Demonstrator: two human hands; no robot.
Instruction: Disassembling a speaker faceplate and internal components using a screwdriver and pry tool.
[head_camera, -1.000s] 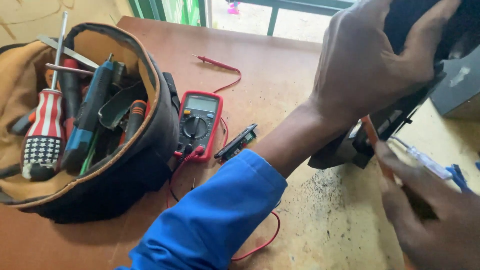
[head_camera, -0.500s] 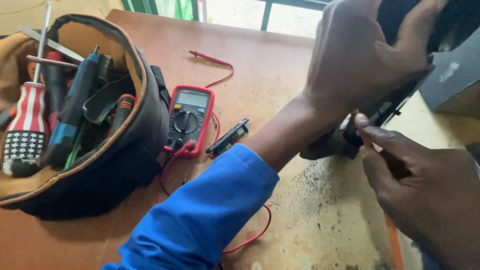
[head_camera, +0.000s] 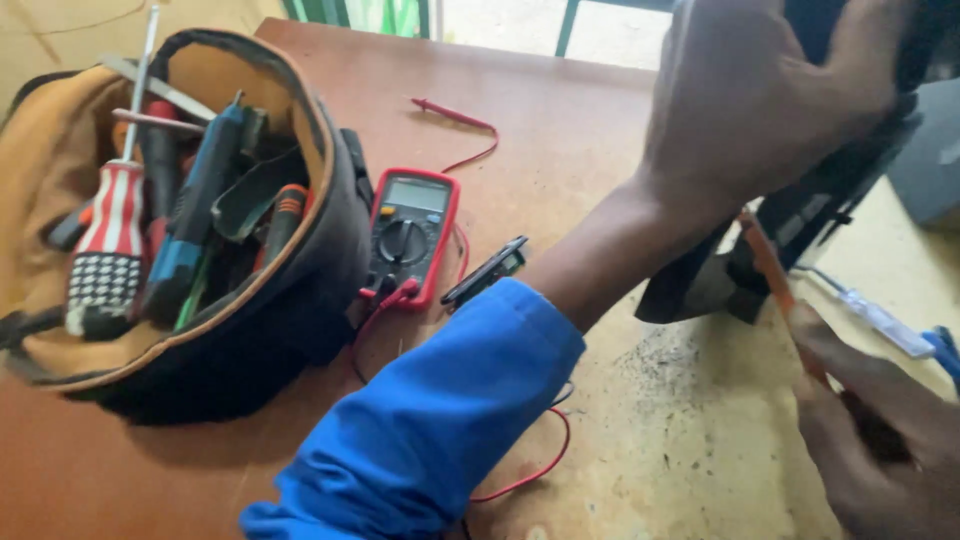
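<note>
My left hand (head_camera: 760, 95), in a blue sleeve, grips a black device (head_camera: 800, 215) that stands tilted on the wooden table (head_camera: 560, 110) at the upper right. My right hand (head_camera: 880, 440), at the lower right, holds a thin orange-handled tool (head_camera: 775, 275) whose tip points up at the underside of the black device. Much of the device is hidden behind my left hand.
An open tool bag (head_camera: 200, 250) full of screwdrivers and pliers sits at the left. A red multimeter (head_camera: 410, 235) with red leads lies beside it, next to a small black part (head_camera: 485, 272). A clear-handled screwdriver (head_camera: 880, 320) lies at the right. A grey box (head_camera: 925, 170) stands behind.
The view has shifted a little. My right hand has dropped down and to the right, drawing the orange tool back slightly from the black device. My left hand keeps its grip.
</note>
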